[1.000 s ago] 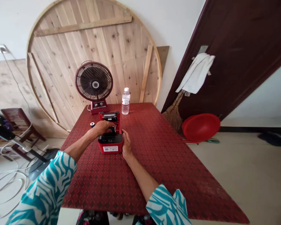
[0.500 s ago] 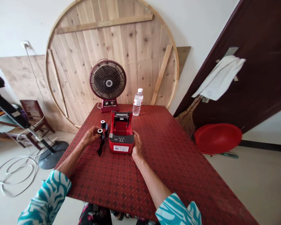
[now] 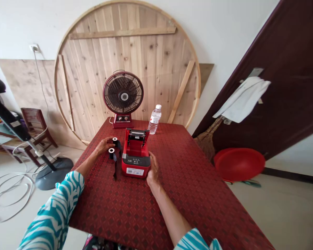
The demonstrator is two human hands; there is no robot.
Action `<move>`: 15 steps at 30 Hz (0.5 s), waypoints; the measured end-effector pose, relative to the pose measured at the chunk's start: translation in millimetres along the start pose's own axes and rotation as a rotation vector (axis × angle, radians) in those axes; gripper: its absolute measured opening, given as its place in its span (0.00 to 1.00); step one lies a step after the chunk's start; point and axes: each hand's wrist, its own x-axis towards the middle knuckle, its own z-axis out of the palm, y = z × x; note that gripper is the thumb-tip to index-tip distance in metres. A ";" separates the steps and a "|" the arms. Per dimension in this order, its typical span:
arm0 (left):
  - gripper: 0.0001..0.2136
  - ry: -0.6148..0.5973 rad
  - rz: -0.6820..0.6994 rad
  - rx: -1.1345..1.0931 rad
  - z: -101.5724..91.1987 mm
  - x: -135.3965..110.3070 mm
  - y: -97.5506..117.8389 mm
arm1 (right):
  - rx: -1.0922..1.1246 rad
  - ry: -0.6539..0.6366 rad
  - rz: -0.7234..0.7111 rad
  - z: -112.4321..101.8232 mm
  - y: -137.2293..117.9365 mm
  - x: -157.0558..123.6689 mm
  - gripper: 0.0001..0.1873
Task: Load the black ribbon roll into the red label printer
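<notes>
A red and dark grey label printer (image 3: 136,171) stands on the table with its lid tipped up at the back and its red inside showing. My right hand (image 3: 153,172) is wrapped against the printer's right side. Left of the printer are two small black ribbon rolls with white cores. My left hand (image 3: 104,145) has its fingers closed around the farther ribbon roll (image 3: 115,141). Nearer to me, the other ribbon roll (image 3: 111,153) stands on end, a loose black strip trailing from it toward me.
Behind the printer are a dark red fan (image 3: 123,97) and a water bottle (image 3: 154,119). The table (image 3: 193,194) has a red patterned cover. A round wooden board (image 3: 146,52) leans on the wall. At right are a red basin (image 3: 238,165) and a broom (image 3: 207,140).
My left hand has moved from the nearer ribbon roll to the farther one, leaving the nearer roll standing. My right hand stays at the printer. The view has shifted slightly.
</notes>
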 end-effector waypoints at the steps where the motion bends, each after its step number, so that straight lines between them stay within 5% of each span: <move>1: 0.26 -0.007 -0.005 0.007 2.7 1.7 0.2 | -0.008 0.001 0.002 0.3 -0.6 -0.5 0.25; 6: 0.20 0.046 0.084 -0.120 -1.4 -7.7 34.1 | -0.002 -0.016 0.000 3.6 -5.7 -3.6 0.27; 10: 0.19 -0.172 0.105 -0.236 -4.0 -28.8 89.3 | -0.035 -0.008 -0.011 4.6 -4.2 -1.7 0.25; 15: 0.15 -0.456 0.266 0.349 36.2 -40.0 130.1 | -0.051 -0.024 -0.070 3.1 0.4 1.7 0.25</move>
